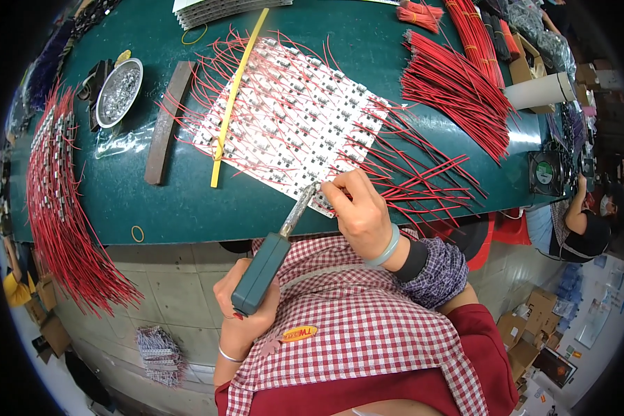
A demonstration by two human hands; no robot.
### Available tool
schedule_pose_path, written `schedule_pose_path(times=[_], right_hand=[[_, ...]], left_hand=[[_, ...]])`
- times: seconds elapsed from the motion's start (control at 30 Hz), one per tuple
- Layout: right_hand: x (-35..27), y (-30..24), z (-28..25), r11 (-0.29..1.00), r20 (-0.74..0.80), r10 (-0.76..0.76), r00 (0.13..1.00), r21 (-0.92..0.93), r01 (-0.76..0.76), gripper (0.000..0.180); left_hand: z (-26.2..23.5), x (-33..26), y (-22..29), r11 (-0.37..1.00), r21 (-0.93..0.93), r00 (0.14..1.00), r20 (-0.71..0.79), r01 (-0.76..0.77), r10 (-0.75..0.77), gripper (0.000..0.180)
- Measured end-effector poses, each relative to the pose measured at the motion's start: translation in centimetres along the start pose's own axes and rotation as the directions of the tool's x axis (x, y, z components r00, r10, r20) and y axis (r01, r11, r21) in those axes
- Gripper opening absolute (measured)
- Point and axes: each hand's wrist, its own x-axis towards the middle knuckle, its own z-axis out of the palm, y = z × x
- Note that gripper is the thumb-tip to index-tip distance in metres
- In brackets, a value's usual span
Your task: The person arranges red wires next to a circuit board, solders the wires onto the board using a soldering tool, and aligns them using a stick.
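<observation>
One white circuit panel bristles with red wires.

The soldering iron has a dark green block handle and a grey metal shaft; it slants up to the right, its tip at the near edge of the white circuit-board panel. That panel lies flat, tilted diagonally, with thin red wires splaying from its sides.

An electronics assembly workshop: green workbench strewn with red wire bundles, circuit-board panel, cardboard boxes
</observation>
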Motion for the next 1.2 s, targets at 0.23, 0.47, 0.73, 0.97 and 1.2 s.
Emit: schedule_pose_path(times=[0.23, 0.47, 0.73, 0.97, 1.2], right_hand=[[0.3, -0.3, -0.2, 0.999, 0.048, -0.004, 0.999, -0.044, 0.006, 0.024], [0.1, -0.2, -0.2, 0.999, 0.044, -0.008, 0.999, -0.042, 0.010, 0.024], [-0.2, 0.0, -0.5, 0.998, 0.048, 0.041, 0.998, 0.052, -0.044, 0.034], [0.3, 1.2, -0.5, 0.990, -0.178, 0.033, 0.984, 0.139, -0.008, 0.042], [0.3, 0.2, -1.9, 0.993, -0.249, -0.096, 0.964, 0.037, 0.108, 0.042]], left_hand=[[-0.2, 0.1, 0.3, 1.000, -0.006, 1.000, -0.007, 0.020, -0.020, 0.013], [-0.3, -1.0, -0.9, 0.983, 0.078, 0.984, -0.056, -0.166, 0.171, 0.014], [-0.1, -1.9, -1.3, 0.993, -0.108, 0.997, -0.054, 0.054, -0.060, 0.021], [0.0, -1.3, -2.4, 0.989, -0.140, 0.990, -0.125, 0.043, -0.061, 0.019], [0.4, -2.7, -3.4, 0.966, -0.233, 0.976, -0.158, 0.112, -0.151, 0.015]])
